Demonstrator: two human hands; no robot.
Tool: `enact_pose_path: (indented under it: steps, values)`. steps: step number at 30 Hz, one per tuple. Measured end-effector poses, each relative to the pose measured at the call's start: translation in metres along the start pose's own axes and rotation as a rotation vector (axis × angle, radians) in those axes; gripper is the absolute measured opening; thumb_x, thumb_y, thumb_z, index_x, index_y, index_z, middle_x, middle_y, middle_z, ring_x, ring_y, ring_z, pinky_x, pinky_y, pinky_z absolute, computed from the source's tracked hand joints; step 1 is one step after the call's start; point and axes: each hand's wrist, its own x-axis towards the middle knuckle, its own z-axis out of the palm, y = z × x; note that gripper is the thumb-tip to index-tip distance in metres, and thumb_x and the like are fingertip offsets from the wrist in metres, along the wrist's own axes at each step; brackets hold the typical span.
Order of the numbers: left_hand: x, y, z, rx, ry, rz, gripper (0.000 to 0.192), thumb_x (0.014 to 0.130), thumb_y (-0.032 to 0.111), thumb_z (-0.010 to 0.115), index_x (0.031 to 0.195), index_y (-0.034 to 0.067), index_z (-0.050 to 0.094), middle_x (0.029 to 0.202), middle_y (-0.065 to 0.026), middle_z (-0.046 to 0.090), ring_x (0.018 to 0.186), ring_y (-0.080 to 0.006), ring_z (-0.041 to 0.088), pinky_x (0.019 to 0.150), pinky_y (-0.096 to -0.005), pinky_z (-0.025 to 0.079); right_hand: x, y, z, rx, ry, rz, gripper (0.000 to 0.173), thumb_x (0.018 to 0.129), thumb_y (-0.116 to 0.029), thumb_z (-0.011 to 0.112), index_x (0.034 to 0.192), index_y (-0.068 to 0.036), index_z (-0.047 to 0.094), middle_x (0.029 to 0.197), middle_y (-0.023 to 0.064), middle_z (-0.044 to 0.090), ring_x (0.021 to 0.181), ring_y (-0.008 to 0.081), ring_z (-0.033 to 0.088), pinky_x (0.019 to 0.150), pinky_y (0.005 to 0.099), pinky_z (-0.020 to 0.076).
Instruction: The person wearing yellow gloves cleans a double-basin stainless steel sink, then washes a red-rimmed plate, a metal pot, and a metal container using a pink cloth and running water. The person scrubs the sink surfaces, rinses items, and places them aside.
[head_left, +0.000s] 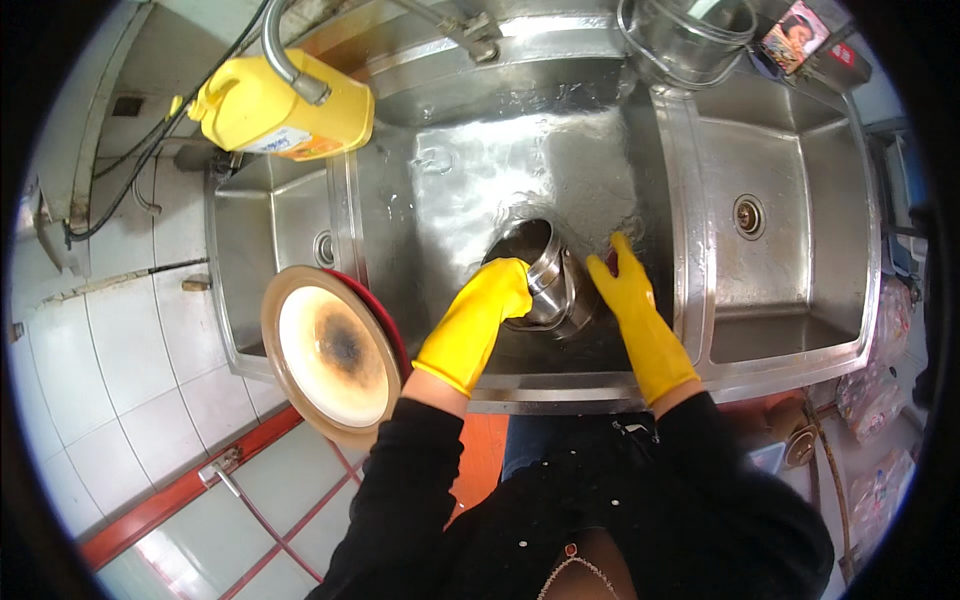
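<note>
A stainless steel pot with a wire handle (551, 289) lies tilted in the water of the wide middle sink (397, 315), its mouth towards the upper left. My left hand (495, 300), in a yellow rubber glove, grips the pot's rim. To the right of the pot is my right hand (626, 285), gloved alike, with thumb and a finger apart. Something dark red (613, 264) shows between them; whether the hand grips it, I cannot tell.
A steel basin (757, 277) with a drain adjoins on the right, a smaller one (292, 217) on the left. Over the left divider stand a yellow jug (300, 112) and a faucet (307, 86). A stained bowl (337, 352) overlaps the front left edge. A steel bucket (690, 45) sits behind.
</note>
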Motion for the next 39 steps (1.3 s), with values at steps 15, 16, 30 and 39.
enact_pose_path:
  steps: [15,16,30,39]
  values:
    - [-0.025,0.060,-0.037,0.587,0.091,0.118,0.037,0.078,0.002,0.070,0.107,0.024,0.078,0.106,-0.0105,0.075,0.097,-0.0292,0.072,0.083,-0.0378,0.057,-0.058,-0.041,-0.058,1.089,-0.049,0.387,0.061,0.096,-0.018,0.072,0.148,0.000,0.046,0.135,0.0162,0.060,0.123,0.0234,0.061,0.106,0.0337,0.0472]
    - [-0.037,0.065,-0.029,0.391,0.276,0.082,0.029,0.081,0.007,0.071,0.106,0.019,0.079,0.109,-0.0084,0.074,0.103,-0.0267,0.069,0.090,-0.0337,0.055,-0.053,-0.048,-0.063,1.111,-0.135,0.444,0.057,0.096,-0.017,0.071,0.146,-0.001,0.049,0.132,0.0154,0.062,0.118,0.0237,0.064,0.101,0.0334,0.0500]
    - [-0.115,0.242,-0.079,0.670,0.431,1.092,0.071,0.060,-0.009,0.063,0.129,0.007,0.065,0.147,-0.0124,0.056,0.147,-0.0281,0.042,0.122,-0.0445,0.033,-0.060,-0.010,-0.095,0.541,0.029,-0.242,0.039,0.081,-0.012,0.083,0.114,0.000,0.066,0.104,0.0180,0.074,0.096,0.0331,0.070,0.085,0.0356,0.0554]
    - [-0.135,0.343,-0.053,0.780,0.469,0.742,0.066,0.084,0.010,0.053,0.151,0.014,0.048,0.154,-0.0104,0.050,0.145,-0.0259,0.045,0.112,-0.0397,0.046,-0.030,-0.018,-0.124,1.495,-0.051,0.151,0.038,0.088,-0.007,0.066,0.125,-0.001,0.062,0.107,0.0128,0.071,0.097,0.0256,0.070,0.086,0.0357,0.0553]
